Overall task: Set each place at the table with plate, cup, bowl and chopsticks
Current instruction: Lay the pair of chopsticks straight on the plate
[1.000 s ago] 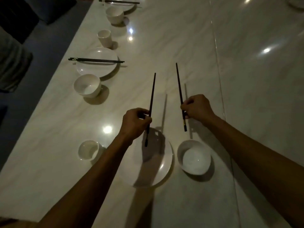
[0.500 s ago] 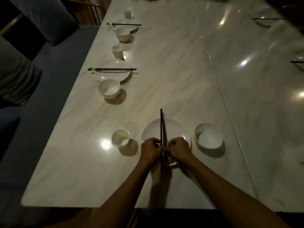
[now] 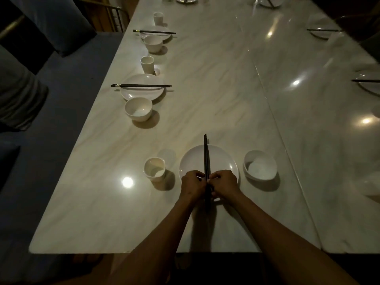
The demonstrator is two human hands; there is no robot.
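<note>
Chopsticks (image 3: 206, 157) sit paired over the near plate (image 3: 226, 161), tips pointing to twelve o'clock, and I hold their butt ends from both sides. My left hand (image 3: 193, 185) pinches from nine o'clock and my right hand (image 3: 224, 185) from three, fingers curled tight round the sticks with no gap between the two hands. The cup (image 3: 154, 169) stands at nine o'clock of the plate, the bowl (image 3: 260, 165) at three, each just beside it.

My worry is the release. The sticks look round and the plate is glossy, so if I let go unevenly one could roll off the rim or splay from its mate. The butt ends overhang toward six o'clock, so a careless wrist could tip them up. The settings at ten and eleven o'clock carry their chopsticks crosswise; mine lie lengthwise, which may read as a mismatch.

The desk (image 3: 205, 79) is pale polished marble with a seam running toward twelve o'clock and bright lamp reflections. The room is dim; dark blue seating (image 3: 51, 23) lines the nine o'clock side.
</note>
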